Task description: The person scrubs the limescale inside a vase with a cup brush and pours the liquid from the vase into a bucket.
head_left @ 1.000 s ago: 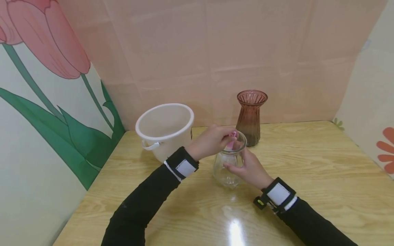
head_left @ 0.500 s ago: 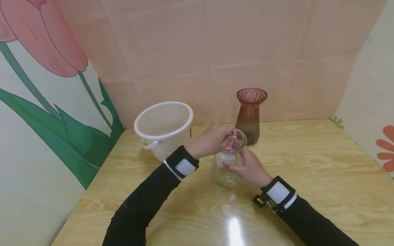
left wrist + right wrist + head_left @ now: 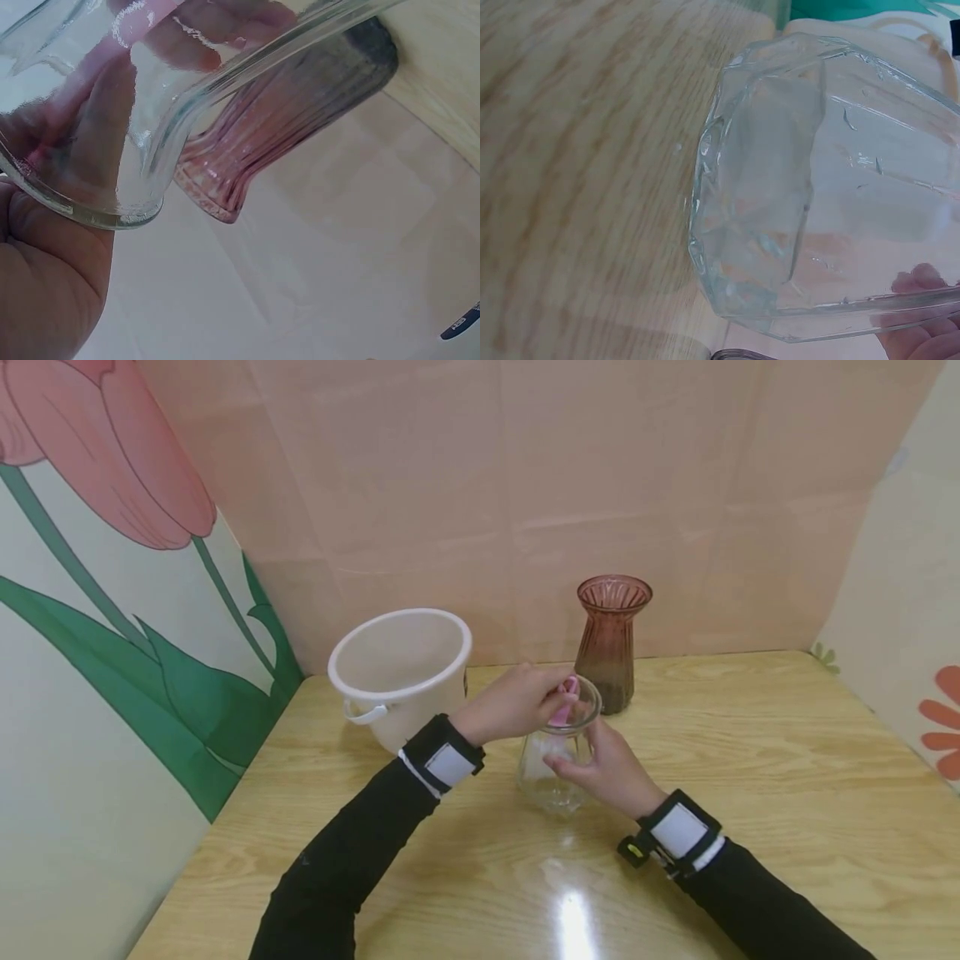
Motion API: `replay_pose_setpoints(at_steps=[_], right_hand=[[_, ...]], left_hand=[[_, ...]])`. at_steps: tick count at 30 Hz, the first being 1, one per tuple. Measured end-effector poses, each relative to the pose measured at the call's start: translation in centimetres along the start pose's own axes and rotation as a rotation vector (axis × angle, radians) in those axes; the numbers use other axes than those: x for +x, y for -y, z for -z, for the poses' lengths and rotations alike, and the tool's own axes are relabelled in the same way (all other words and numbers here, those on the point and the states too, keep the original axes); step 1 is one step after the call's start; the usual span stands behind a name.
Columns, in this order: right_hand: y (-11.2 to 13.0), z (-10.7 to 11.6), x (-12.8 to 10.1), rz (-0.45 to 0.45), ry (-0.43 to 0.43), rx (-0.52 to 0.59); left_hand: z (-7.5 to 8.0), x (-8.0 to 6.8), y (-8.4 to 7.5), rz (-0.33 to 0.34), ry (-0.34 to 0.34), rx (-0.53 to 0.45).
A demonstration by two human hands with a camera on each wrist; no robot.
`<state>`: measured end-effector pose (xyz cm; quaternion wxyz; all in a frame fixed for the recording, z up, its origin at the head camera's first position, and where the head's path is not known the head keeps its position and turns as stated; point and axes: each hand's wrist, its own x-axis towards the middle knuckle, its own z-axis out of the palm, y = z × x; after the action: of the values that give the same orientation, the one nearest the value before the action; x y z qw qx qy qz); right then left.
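In the head view my left hand [image 3: 512,703] pinches the looped end of a pink-handled brush [image 3: 564,708]. Its handle runs down through the mouth of a clear glass vase [image 3: 546,789], and a whitish head shows faintly through the glass. My right hand [image 3: 617,775] grips this vase from the right, its thumb on the near side. The right wrist view has the vase's faceted base [image 3: 754,187] close over the wood, with fingertips [image 3: 922,334] behind the glass. In the left wrist view my left hand [image 3: 52,277] is at the vase's rim [image 3: 127,222].
A fluted vase [image 3: 609,647], reddish above and grey below, stands just behind the clear one. To the left is a cream bucket [image 3: 401,697] with its handle down. Both stand on the wood-grain table [image 3: 765,760], against a pinkish back wall [image 3: 510,510].
Within the clear vase the brush's whitish head has shifted slightly. Both hands keep their hold at nearly the same spots, and the vases and bucket stay put.
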<state>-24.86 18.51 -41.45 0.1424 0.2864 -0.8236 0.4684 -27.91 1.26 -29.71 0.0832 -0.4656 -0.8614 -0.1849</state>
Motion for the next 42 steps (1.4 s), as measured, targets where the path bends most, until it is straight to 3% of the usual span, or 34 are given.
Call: replay_pose_setpoints(at_steps=[10,19,27,35,42], right_hand=[[-0.8,-0.2,0.0,0.020,-0.016,-0.023],[-0.3,-0.2,-0.1,0.015,-0.012,-0.021],[2.6,0.5,-0.1,0.001,0.005,0.012],[0.0,-0.1,-0.2,-0.010,0.007,0.009],[-0.4,0.0,-0.1,0.002,-0.008,-0.003]], left_hand=[[0.5,0.0,0.0,0.139,0.081,-0.188],[0.5,0.0,0.0,0.177,0.087,-0.261],[0.5,0.1,0.0,0.200,0.069,-0.299],[0.6,0.4,0.2,0.204,0.057,-0.371],[1.1,0.6,0.3,0.215,0.026,-0.516]])
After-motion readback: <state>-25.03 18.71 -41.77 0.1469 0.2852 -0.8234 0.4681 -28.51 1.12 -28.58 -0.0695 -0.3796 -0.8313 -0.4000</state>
